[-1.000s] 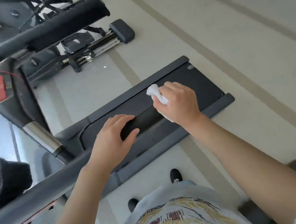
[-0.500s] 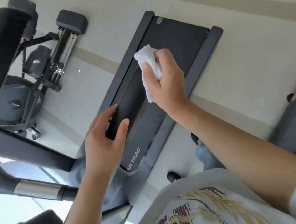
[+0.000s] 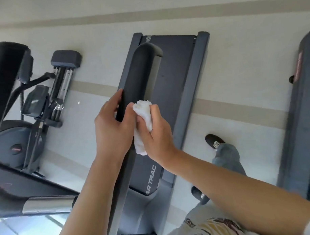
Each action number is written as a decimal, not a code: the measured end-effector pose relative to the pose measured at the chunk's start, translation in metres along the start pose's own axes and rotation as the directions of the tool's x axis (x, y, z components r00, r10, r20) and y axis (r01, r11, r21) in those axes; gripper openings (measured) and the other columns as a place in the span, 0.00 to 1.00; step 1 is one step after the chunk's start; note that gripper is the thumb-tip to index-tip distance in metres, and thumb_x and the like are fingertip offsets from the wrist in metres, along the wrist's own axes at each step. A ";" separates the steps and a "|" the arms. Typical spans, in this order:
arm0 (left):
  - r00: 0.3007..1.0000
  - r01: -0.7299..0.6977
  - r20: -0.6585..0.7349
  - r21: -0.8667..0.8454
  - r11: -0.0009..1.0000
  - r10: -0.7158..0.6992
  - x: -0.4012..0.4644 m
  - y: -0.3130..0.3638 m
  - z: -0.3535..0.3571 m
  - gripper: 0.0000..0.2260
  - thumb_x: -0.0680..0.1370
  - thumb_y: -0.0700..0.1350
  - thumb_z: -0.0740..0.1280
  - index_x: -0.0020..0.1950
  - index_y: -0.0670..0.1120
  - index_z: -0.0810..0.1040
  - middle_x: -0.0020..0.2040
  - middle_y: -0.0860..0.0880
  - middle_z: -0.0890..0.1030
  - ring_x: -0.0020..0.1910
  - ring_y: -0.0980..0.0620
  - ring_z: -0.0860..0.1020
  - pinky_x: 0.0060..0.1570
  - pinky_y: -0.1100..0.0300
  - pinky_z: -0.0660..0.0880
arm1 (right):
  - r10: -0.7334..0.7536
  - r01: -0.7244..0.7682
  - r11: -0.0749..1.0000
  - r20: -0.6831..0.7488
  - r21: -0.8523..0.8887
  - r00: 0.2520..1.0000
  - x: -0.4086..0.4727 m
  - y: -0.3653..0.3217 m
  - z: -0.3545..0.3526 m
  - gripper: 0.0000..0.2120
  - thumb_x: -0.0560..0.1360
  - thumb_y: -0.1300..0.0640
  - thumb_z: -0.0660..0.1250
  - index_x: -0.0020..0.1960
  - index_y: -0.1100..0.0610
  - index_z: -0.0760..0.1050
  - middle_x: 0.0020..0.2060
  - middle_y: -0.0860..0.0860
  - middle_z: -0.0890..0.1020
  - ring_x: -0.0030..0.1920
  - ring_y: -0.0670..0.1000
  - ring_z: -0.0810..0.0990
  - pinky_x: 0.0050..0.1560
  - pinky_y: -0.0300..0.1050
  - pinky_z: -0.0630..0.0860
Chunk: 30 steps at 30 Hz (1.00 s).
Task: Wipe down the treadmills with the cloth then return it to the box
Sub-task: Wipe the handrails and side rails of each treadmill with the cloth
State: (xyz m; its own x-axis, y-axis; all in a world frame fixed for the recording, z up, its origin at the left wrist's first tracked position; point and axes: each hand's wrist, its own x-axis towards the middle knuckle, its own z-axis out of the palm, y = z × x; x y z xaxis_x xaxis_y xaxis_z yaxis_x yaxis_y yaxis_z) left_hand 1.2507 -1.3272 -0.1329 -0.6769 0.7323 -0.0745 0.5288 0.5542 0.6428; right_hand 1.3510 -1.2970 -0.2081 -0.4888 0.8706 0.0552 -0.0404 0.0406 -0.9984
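Down comes my right hand (image 3: 156, 133), off the far stretch of the handrail (image 3: 142, 70) and back toward me, and now it sits right beside my left hand (image 3: 112, 126) at the centre of the view, the two nearly touching. It's curled tight around the white cloth (image 3: 142, 117), which is bunched into a roll, one end poking out toward 12 o'clock past my knuckles and the other hanging out at 6 o'clock under my palm. The cloth presses against the near part of the dark padded rail, so that's where the wiping is happening.

My left hand has slid up the rail too; it's half closed on the rail's left edge, thumb (image 3: 129, 111) across the top, fingers (image 3: 113, 99) wrapped round the side, steadying it. No cloth in that one.

Below lies the treadmill (image 3: 175, 67), its belt running away to 12 o'clock, and a second machine's edge (image 3: 301, 112) shows at 3 o'clock. An elliptical trainer (image 3: 36, 111) stands at 9 o'clock.

I'd judge this rail is nearly covered end to end, but the job is far from over: the neighbour looks untouched, and the box isn't in view anywhere.
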 end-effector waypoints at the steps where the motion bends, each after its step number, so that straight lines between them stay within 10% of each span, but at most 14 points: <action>1: 1.000 -0.003 0.018 -0.015 1.000 0.003 -0.002 -0.002 -0.004 0.19 0.83 0.50 0.66 0.74 0.56 0.77 0.63 0.58 0.83 0.62 0.58 0.80 0.65 0.52 0.79 | 0.003 -0.003 1.000 0.000 -0.017 1.000 -0.003 -0.001 0.000 0.17 0.87 0.53 0.61 0.55 0.29 0.65 0.49 0.34 0.79 0.46 0.42 0.81 0.47 0.38 0.73; 14: 0.985 -0.171 0.039 0.163 0.972 0.167 -0.039 -0.042 -0.027 0.21 0.86 0.53 0.63 0.79 0.55 0.71 0.57 0.58 0.78 0.55 0.59 0.78 0.53 0.70 0.73 | 0.118 -0.123 0.992 -0.413 0.013 0.903 0.124 0.000 -0.010 0.08 0.86 0.54 0.60 0.54 0.60 0.69 0.38 0.49 0.77 0.36 0.46 0.78 0.38 0.54 0.79; 19: 0.983 -0.184 0.023 0.163 0.969 0.182 -0.039 -0.043 -0.026 0.22 0.84 0.52 0.63 0.79 0.51 0.73 0.56 0.57 0.79 0.54 0.59 0.79 0.52 0.72 0.73 | 0.111 -0.108 0.994 -0.268 0.024 0.957 0.051 -0.003 0.011 0.02 0.86 0.55 0.61 0.55 0.49 0.68 0.39 0.38 0.77 0.37 0.46 0.79 0.36 0.46 0.76; 23: 0.983 -0.185 0.012 0.136 0.973 0.186 -0.039 -0.042 -0.028 0.21 0.85 0.52 0.64 0.78 0.51 0.73 0.57 0.58 0.80 0.54 0.59 0.80 0.51 0.70 0.73 | 0.044 -0.043 0.998 -0.021 0.036 0.999 -0.019 -0.009 0.017 0.15 0.86 0.54 0.62 0.58 0.32 0.67 0.44 0.32 0.78 0.42 0.40 0.80 0.44 0.34 0.72; 27: 0.987 -0.160 -0.001 0.123 0.979 0.161 -0.040 -0.043 -0.028 0.21 0.84 0.54 0.66 0.77 0.52 0.75 0.54 0.58 0.81 0.49 0.58 0.80 0.46 0.71 0.72 | 0.057 -0.057 0.998 0.020 -0.022 0.998 -0.016 -0.012 0.011 0.16 0.86 0.58 0.64 0.58 0.34 0.71 0.53 0.34 0.80 0.53 0.43 0.83 0.53 0.42 0.77; 30: 0.985 -0.172 -0.012 0.125 0.977 0.174 -0.049 -0.048 -0.030 0.20 0.84 0.53 0.66 0.77 0.52 0.75 0.57 0.58 0.82 0.51 0.60 0.79 0.48 0.71 0.72 | 0.066 -0.065 0.996 0.011 -0.062 0.998 -0.014 -0.015 0.010 0.16 0.85 0.56 0.64 0.50 0.34 0.69 0.41 0.30 0.78 0.41 0.42 0.80 0.44 0.38 0.71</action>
State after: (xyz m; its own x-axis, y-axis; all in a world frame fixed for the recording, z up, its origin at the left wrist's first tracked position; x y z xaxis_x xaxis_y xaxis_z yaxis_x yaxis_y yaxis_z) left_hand 1.2432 -1.4015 -0.1367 -0.5805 0.8128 0.0483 0.6969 0.4654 0.5456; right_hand 1.3502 -1.3147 -0.1938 -0.4996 0.8662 -0.0109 0.0456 0.0137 -0.9989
